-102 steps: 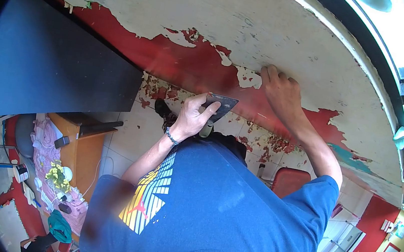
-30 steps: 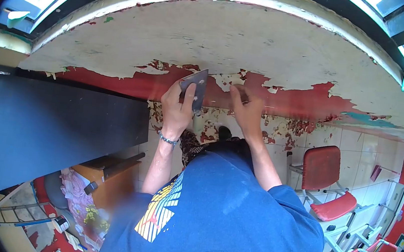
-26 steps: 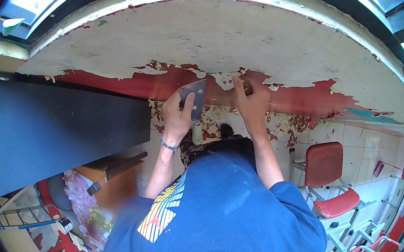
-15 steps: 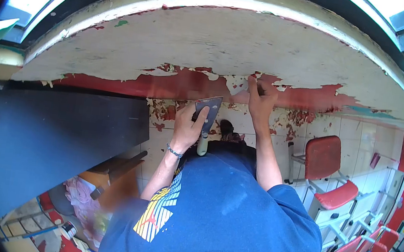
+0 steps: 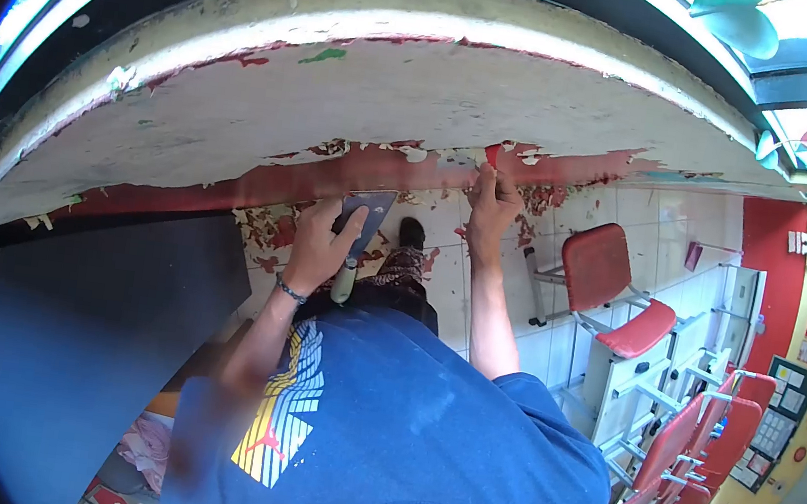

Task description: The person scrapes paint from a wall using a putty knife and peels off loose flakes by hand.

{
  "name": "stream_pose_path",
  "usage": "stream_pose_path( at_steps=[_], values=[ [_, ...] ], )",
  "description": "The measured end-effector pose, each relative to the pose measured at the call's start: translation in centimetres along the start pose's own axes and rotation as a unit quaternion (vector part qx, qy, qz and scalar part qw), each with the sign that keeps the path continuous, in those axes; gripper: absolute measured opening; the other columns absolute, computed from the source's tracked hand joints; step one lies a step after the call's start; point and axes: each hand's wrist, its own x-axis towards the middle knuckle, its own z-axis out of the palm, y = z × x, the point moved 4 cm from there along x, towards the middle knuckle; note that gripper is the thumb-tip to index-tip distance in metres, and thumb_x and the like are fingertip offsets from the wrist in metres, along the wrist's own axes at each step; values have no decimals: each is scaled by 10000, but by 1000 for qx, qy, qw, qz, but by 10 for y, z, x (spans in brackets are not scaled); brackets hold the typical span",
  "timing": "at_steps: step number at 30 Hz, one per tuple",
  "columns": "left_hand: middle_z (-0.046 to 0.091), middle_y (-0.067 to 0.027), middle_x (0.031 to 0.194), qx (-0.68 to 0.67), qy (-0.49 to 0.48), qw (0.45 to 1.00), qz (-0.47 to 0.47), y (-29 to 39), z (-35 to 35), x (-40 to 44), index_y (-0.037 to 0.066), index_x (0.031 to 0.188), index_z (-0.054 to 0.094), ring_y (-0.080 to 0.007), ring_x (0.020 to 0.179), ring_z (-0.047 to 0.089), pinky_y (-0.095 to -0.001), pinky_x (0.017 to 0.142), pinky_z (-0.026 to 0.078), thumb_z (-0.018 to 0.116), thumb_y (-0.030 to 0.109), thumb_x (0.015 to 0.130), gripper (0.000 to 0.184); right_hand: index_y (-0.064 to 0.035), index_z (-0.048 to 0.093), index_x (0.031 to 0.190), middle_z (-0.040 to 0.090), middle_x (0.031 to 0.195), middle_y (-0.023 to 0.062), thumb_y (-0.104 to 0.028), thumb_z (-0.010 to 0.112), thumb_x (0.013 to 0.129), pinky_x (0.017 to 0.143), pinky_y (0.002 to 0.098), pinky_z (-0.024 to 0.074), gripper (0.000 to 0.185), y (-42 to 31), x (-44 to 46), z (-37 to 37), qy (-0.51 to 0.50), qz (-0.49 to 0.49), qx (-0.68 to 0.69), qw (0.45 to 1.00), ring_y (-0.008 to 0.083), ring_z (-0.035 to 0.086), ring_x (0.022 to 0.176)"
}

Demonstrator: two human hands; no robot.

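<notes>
A scraper (image 5: 376, 214) is gripped in the person's left hand (image 5: 321, 245) near the peeling wall (image 5: 342, 93), where the right hand (image 5: 493, 209), fingers bent, meets a red paint scrap (image 5: 493, 154), whether pinching it one cannot tell, above a tiled floor (image 5: 666, 209) bearing paint flakes (image 5: 275, 231) and a red chair (image 5: 595, 268).

Grey scraper (image 5: 373, 220) (pale-green handle (image 5: 344, 285)); wall (image 5: 342, 98) patchy red, off-white.
</notes>
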Motion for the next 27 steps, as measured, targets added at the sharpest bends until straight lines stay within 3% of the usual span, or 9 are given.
stream_pose_path(
  at_steps=[4,7,9,11,12,13,15,21,27],
  values=[
    [615,-191,737,-16,-24,999,38,3,-11,-4,-30,894,620,-372,673,594,-415,648,462,623,199,917,230,-44,602,698,469,587,-60,-184,651,941,460,217,261,285,6,-1,1,-4,45,88,995,12,369,518],
    [624,-171,738,-37,-24,999,15,-8,-14,-11,-34,920,632,-312,648,610,-380,628,472,622,187,922,222,-20,630,754,497,607,-47,-196,652,936,469,223,293,254,-4,9,-2,-33,18,-15,999,25,409,534],
    [632,-154,741,-56,-23,998,0,-13,-11,-15,-38,930,636,-264,637,622,-355,611,479,622,185,926,223,-37,626,721,480,561,-40,-251,639,944,451,238,254,309,-14,20,-2,-27,-72,-191,979,22,373,506],
    [643,-103,751,-119,14,992,-25,-13,-6,-13,-41,947,644,-145,650,621,-300,589,489,616,182,942,225,-35,628,710,488,563,-41,-258,657,932,452,242,255,316,-26,25,11,-35,-105,-212,971,25,381,512],
    [643,-103,751,-119,8,993,-28,-16,-1,-11,-41,947,644,-145,650,621,-300,589,489,616,182,942,225,-33,630,699,497,566,-43,-265,675,920,452,246,255,324,-29,24,16,-46,-140,-231,962,28,389,518],
    [647,-92,759,-157,4,987,-35,-21,4,-8,-43,962,645,-120,662,613,-287,589,492,610,185,949,231,-33,630,699,497,566,-43,-265,675,920,452,246,255,324,-25,22,15,-42,-136,-232,962,28,389,518],
    [642,-70,751,-202,-3,979,-33,-6,6,-1,-45,973,644,-85,657,578,-276,584,480,600,169,954,219,-37,623,661,495,567,-50,-234,691,909,455,242,246,324,-11,23,15,-61,10,-117,991,27,386,518],
    [622,-49,716,-122,14,992,17,-2,12,2,-34,953,646,-75,637,543,-276,571,451,606,153,945,191,-62,560,619,481,566,-59,-186,683,912,454,246,259,341,14,19,2,-67,6,-88,994,26,369,518],
    [647,-24,768,-176,74,980,-48,-13,-3,-8,-29,951,650,-60,672,550,-245,590,456,606,150,946,185,-66,559,616,470,543,-56,-204,674,921,448,240,241,354,13,13,1,-73,33,-52,995,28,365,508]
  ],
)
